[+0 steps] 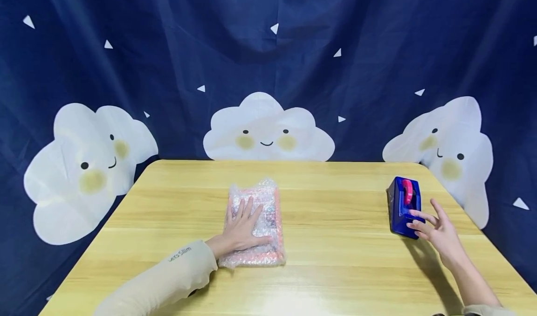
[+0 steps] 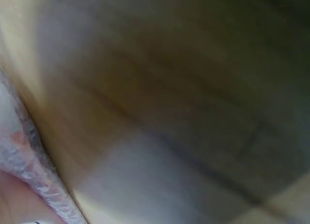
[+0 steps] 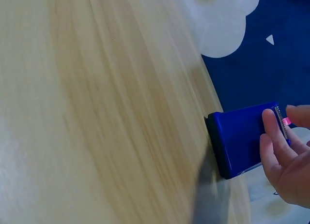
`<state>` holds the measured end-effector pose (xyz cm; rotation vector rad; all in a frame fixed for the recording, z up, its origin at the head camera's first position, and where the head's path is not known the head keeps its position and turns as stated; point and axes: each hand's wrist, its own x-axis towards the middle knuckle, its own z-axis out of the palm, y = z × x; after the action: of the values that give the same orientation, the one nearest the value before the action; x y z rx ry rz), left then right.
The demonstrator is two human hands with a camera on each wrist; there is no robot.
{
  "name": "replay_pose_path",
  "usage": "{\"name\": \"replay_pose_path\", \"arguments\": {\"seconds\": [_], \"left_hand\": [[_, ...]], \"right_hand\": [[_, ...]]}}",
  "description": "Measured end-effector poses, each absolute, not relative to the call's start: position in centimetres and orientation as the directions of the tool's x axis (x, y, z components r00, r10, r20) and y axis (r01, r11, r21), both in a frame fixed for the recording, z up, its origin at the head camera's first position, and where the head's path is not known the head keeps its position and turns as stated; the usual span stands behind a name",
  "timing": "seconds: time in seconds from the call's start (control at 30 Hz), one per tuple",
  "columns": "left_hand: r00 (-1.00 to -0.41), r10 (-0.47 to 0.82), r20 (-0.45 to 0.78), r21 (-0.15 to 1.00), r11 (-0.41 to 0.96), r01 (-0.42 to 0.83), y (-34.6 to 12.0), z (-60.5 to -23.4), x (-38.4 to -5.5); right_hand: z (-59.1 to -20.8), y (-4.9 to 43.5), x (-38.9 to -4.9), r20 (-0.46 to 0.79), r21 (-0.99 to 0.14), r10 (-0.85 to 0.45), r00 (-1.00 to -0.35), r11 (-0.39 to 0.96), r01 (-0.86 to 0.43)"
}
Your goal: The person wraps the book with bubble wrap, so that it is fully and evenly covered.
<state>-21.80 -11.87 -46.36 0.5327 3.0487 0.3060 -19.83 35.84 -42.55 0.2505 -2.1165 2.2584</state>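
Curtain (image 1: 235, 36), dark blue, fills the far side from ten o'clock round to two. Below it spreads a pale wood-grained table (image 1: 335, 246), with a printed white cloud (image 1: 268, 120) behind it at twelve o'clock. Just toward nine o'clock of the table's middle lies a bubble-wrapped package (image 1: 270, 220), flat, with pinkish-red edges showing through the film. It looks light and fairly firm inside a soft, springy skin; the glossy wrap would probably slide on the smooth wood, so a spread palm steadies it best, and its two long edges suit lifting. The left hand (image 1: 242, 228), coming from eight o'clock, lies across it with straight, splayed fingers, clasping nothing; the left wrist view is mostly blurred. The right hand (image 1: 440, 234) comes in from between four and five o'clock, its fingers relaxed and parted at the tape dispenser (image 1: 400, 211), which stands between two and three o'clock. No firm grasp shows, and I cannot tell whether the fingertips touch it. That blue body appears stiff and moderately heavy, easiest held by its sides, away from the toothed cutter. A pink tape roll (image 1: 408, 191) sits in its top; the small tape end (image 3: 286, 121) at the cutter is likely thin and sticky, best pinched by its tip.
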Motion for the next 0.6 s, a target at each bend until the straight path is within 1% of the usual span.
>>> {"name": "replay_pose_path", "arguments": {"seconds": [0.03,0.1,0.3,0.6], "left_hand": [[-0.94,0.34,0.005,0.203,0.921,0.334,-11.87,-46.4,-21.78],[-0.94,0.34,0.005,0.205,0.92,0.334,-11.85,-46.46,-21.73],[-0.942,0.336,0.016,0.211,0.92,0.332,-11.88,-46.73,-21.92],[-0.941,0.337,0.017,0.219,0.918,0.332,-11.87,-46.65,-21.92]], "right_hand": [[-42.62,35.84,-19.84,0.138,-0.984,-0.086,-0.987,-0.129,-0.127],[-42.77,35.82,-19.83,0.144,-0.973,-0.094,-0.985,-0.195,-0.124],[-43.14,35.69,-20.0,0.173,-0.965,-0.111,-0.979,-0.22,-0.145],[-43.49,35.28,-20.24,0.19,-0.921,-0.135,-0.972,-0.369,-0.129]]}}
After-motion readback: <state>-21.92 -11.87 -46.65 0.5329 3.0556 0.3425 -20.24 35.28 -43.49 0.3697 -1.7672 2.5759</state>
